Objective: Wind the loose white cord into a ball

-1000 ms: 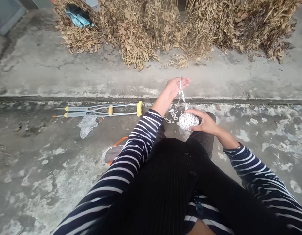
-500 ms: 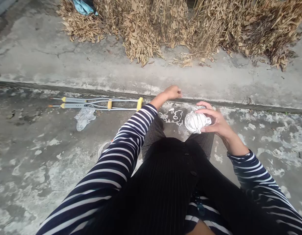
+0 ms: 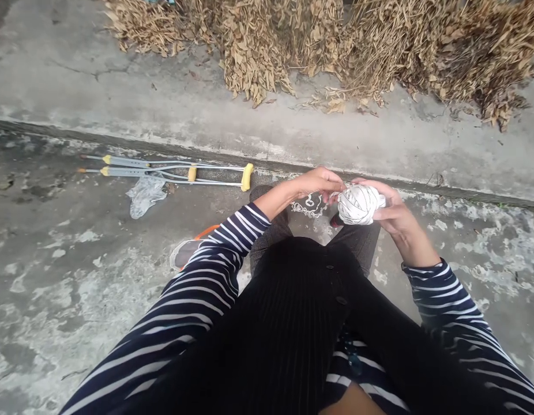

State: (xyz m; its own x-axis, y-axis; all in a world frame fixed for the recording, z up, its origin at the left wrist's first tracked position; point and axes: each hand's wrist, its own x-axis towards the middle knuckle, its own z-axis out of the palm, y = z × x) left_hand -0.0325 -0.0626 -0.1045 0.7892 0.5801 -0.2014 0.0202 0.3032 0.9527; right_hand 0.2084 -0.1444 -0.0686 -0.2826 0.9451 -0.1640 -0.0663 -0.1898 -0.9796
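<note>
— From the head camera, what does the right hand (image 3: 390, 214) have?
— A ball of white cord (image 3: 357, 204). The fingers curl round its right side and grip it firmly. It is held up in front of the body, above the knees.
— And the left hand (image 3: 318, 183)?
— The fingertips are bunched together and touch the ball's left side. Whether they pinch a strand there, I cannot tell; the spot is too small.
— Anything loose?
— A tangle of loose cord (image 3: 308, 206) lies on the concrete floor (image 3: 76, 276), just below the left hand and near the ball.
— What else is about?
— A pair of crutches (image 3: 172, 172) lies flat along a low step (image 3: 422, 187), off to the left, with a crumpled plastic bag (image 3: 143, 196) just beside them. An orange-rimmed thing (image 3: 191, 249) shows by the left sleeve, half hidden; I can't make out what it is. Beyond the step, heaps of dry leaves (image 3: 293, 46) run across the far side.
</note>
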